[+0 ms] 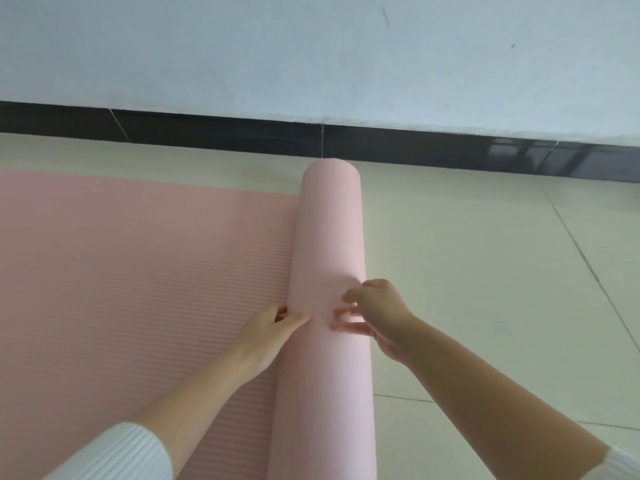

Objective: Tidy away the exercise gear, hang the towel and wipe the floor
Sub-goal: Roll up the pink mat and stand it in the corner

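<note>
Two hands work one pink foam mat [322, 393] that lies on the tiled floor [467, 271], partly wound up. The roll [329, 237] lies with its long axis running from the near edge of the floor toward the far edge. Its far end points at the black skirting [207, 129] under the wall [311, 57] and stops just short of it. The unrolled stretch [138, 254], ribbed on its upper face, lies flat to the left of the roll. The left hand [266, 337] sits at the crease where the roll meets the flat stretch, thumb laid on the roll's flank and fingers tucked into the crease, pinching the mat there. The right hand [377, 313] arches over the roll's right side with fingers touching it, but it is blurred and I cannot tell whether it grips or only presses. The mat looks light, thick and springy, so I judge it will try to unwind if let go and may drift off square if pushed from one spot. The sound hold would be both palms spread apart along the roll's top.
</note>
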`<state>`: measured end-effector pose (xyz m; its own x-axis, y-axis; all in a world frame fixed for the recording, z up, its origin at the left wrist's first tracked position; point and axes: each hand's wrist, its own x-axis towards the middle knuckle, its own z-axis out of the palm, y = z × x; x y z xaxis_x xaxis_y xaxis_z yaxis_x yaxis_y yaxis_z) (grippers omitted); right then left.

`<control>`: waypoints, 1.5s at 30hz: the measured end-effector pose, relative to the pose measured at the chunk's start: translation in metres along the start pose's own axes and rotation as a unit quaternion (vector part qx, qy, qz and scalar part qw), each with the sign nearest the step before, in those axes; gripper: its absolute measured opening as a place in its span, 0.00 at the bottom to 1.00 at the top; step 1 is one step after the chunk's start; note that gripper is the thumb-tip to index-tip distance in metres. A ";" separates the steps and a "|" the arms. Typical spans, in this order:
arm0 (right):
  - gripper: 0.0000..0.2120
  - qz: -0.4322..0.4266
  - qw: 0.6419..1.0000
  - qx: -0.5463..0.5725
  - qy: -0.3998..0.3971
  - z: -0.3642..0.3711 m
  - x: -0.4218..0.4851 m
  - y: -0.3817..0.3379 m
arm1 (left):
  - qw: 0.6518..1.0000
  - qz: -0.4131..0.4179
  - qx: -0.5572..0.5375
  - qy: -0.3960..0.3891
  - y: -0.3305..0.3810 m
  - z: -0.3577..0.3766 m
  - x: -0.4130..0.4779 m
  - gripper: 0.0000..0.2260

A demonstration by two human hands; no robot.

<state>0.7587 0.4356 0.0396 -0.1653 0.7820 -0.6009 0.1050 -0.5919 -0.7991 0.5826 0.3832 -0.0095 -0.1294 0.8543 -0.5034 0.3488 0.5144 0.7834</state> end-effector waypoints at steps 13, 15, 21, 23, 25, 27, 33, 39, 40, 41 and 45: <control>0.22 -0.152 0.963 -0.221 -0.023 0.099 0.017 -0.019 | 0.979 0.061 -0.017 0.193 -0.039 -0.082 0.004 0.06; 0.23 -0.131 0.984 -0.115 -0.030 0.107 0.021 -0.022 | 0.983 0.012 -0.063 0.171 -0.045 -0.094 0.002 0.12; 0.29 -0.101 0.989 -0.109 -0.023 0.136 0.038 -0.005 | 0.989 -0.051 -0.071 0.119 -0.059 -0.123 -0.004 0.31; 0.26 -0.149 0.952 -0.268 0.012 0.140 0.043 -0.007 | 0.985 -0.019 -0.052 0.164 -0.060 -0.131 -0.002 0.32; 0.23 -0.183 0.920 -0.345 0.016 0.143 0.047 -0.010 | 0.980 0.032 -0.004 0.194 -0.059 -0.138 0.000 0.27; 0.18 -0.187 0.938 -0.289 -0.026 0.149 0.049 -0.010 | 0.972 0.078 0.046 0.216 -0.059 -0.146 0.002 0.22; 0.43 -0.076 0.977 -0.199 0.027 0.168 0.052 0.003 | 0.976 0.046 0.017 0.212 -0.072 -0.167 -0.007 0.16; 0.35 0.070 0.991 -0.037 -0.105 0.171 0.055 0.024 | 0.994 -0.014 -0.084 0.062 -0.071 -0.162 -0.022 0.27; 0.35 0.069 0.992 -0.029 -0.106 0.169 0.057 0.023 | 0.995 -0.015 -0.087 0.055 -0.066 -0.161 -0.022 0.28; 0.36 0.068 0.991 -0.024 -0.110 0.165 0.058 0.022 | 0.995 -0.013 -0.089 0.049 -0.063 -0.160 -0.023 0.29; 0.34 0.066 0.991 -0.036 -0.110 0.140 0.059 0.017 | 0.995 -0.003 -0.099 0.020 -0.049 -0.145 -0.025 0.30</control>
<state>0.6136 0.4446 -0.0078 -0.3545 0.6329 -0.6883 0.2074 -0.6645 -0.7179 0.4343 0.3473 0.0174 -0.1682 0.8516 -0.4965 0.1595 0.5205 0.8388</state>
